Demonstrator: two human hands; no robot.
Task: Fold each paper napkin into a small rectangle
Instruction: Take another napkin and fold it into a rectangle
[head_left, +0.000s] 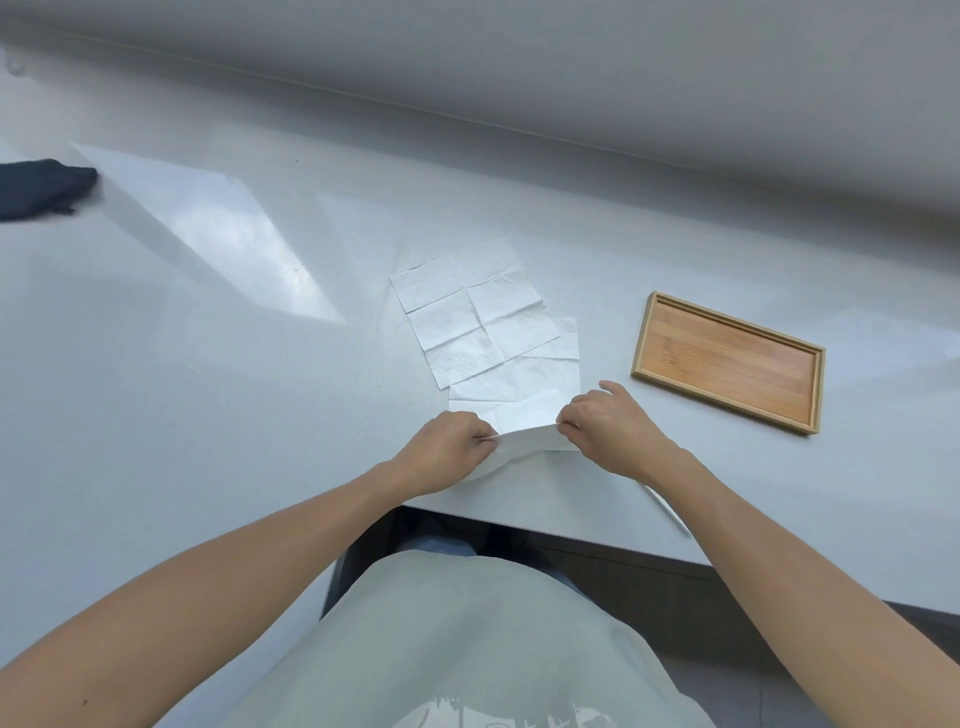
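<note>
Standing by the pale worktop (208, 364), I see the person at its near edge with both hands on the nearer napkin (524, 400). The left hand (447, 452) pinches its near-left corner with curled fingers, and the right hand (608, 421) pinches the near-right corner the same way, its index finger sticking out toward the far side. Between them the near edge of the sheet is lifted off the surface, while the far part lies flat. I judge this as the start of the first fold on this sheet, the near edge about to go over toward the far edge. A second napkin (472, 306) lies just beyond, overlapping the far edge of the first; it is spread open, creased into squares, and not folded. A wooden tray (727, 358) sits empty toward the right side of the worktop, apart from both sheets. No finished rectangle shows anywhere, so as far as I can tell 0 of the 2 visible napkins are done. A dark cloth-like thing (36, 187) rests at the far left edge.
</note>
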